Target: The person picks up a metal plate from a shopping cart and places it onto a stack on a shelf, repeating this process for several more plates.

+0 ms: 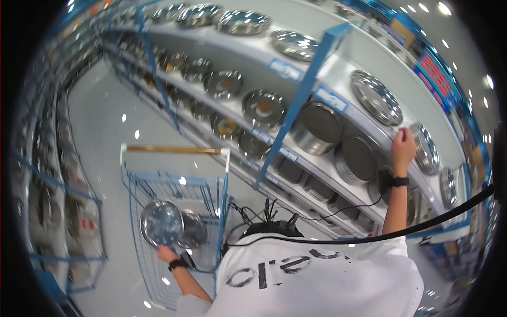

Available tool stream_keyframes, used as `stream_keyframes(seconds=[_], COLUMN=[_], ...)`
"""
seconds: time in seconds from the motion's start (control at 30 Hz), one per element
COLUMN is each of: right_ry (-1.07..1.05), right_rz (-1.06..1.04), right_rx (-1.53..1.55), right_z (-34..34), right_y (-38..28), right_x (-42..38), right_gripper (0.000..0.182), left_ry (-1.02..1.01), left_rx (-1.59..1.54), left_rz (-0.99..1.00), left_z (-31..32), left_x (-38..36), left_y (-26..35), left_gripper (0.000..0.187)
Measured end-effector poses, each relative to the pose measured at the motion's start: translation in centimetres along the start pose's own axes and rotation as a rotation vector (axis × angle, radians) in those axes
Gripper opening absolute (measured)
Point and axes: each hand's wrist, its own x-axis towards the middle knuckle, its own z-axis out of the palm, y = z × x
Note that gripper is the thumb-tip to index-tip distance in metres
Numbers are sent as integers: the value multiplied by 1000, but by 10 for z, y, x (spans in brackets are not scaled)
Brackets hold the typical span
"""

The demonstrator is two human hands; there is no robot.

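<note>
Left hand (168,254) grips the near rim of the round plate (162,224). Right hand (404,148), nearer the shelf tray (428,149), lies left of it; grip unclear.

- Upper shelf (253,52): shiny round metal dishes (244,22) in a row
- Middle shelf (323,173): stacked round pans (318,127)
- Blue wire cart (131,211): large round metal dish (162,224) beside a darker one (194,231)

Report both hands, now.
Left hand: closed on a round metal pan.
Right hand: fingers curled beside the shelf; whether it grips anything cannot be told.
</note>
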Motion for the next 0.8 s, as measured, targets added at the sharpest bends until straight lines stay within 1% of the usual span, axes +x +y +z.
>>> stream_keyframes(seconds=[0.03, 0.07, 0.1, 0.13, 0.17, 0.2, 0.23, 0.27, 0.3, 0.33, 0.37, 0.4, 0.43, 0.47, 0.5, 0.53, 0.57, 0.63, 0.67, 0.73, 0.77, 0.8], right_ry=[7, 31, 33, 35, 53, 64, 74, 66, 80, 75, 73, 77, 93, 43, -6, 48, 63, 77, 89, 90, 106, 86], right_rz=[15, 61, 29, -6, 35, 22, 9, 17, 53, 30, 11, -4, 34, 71, 105, 51, 76, 37, 56, 47, 70, 58], right_rx=[33, 43, 84, 128, 141, 172, 198, 210, 214, 239, 269, 284, 301, 317, 328, 338, 332, 265, 252, 286, 274, 276], right_z=[-4, -8, -9, -9, -11, -14, -16, -18, -19, -19, -19, -17, -19, -23, -25, -19, -15, -12, -11, -12, -13, -16], right_y=[-6, -7, -7, -8, -10, -11, -12, -12, -10, -9, -6, -3, -4, -8, -7, -1, 3, 5, 7, 7, 7, 6], right_x=[0, 0, 0, -1, -1, -2, -3, -3, -3, -3, -3, -2, -2, -1, 0, -1, -1, -1, -1, -2, -3, -3], right_gripper=[18, 18, 17, 16, 16, 16, 15, 14, 14, 14, 13, 15, 15, 17, 19, 27, 27, 31, 31, 35, 35, 35], left_ry=[-60, -113, -137, -226, -238, -256, -277, -298, -442, -584, -649, -708, -813, -932, -1033, -1139, -1224, -1408, -1498, -1694, -1665, -1678], left_rx=[-90, -101, -101, -163, -165, -218, -267, -273, -238, -198, -179, -157, -220, -179, -152, -122, -276, -190, -160, -156, -207, -151], left_rz=[44, 40, 106, 164, 168, 234, 297, 330, 332, 337, 304, 275, 264, 360, 416, 465, 258, 379, 452, 368, 718, 660], left_z=[0, 4, 11, 17, 25, 37, 47, 54, 61, 69, 75, 83, 96, 111, 122, 140, 153, 190, 209, 246, 271, 300], left_x=[11, -23, -32, -55, -73, -94, -107, -104, -98, -109, -127, -175, -206, -205, -220, -241, -275, -310, -331, -371, -395, -410], left_y=[1, 51, 72, 106, 131, 156, 175, 181, 182, 202, 219, 251, 272, 272, 284, 295, 316, 343, 358, 384, 385, 395], left_gripper=[28, 34, 38, 37, 36, 35, 35, 35, 33, 30, 27, 24, 19, 19, 19, 18, 18, 20, 20, 21, 19, 18])
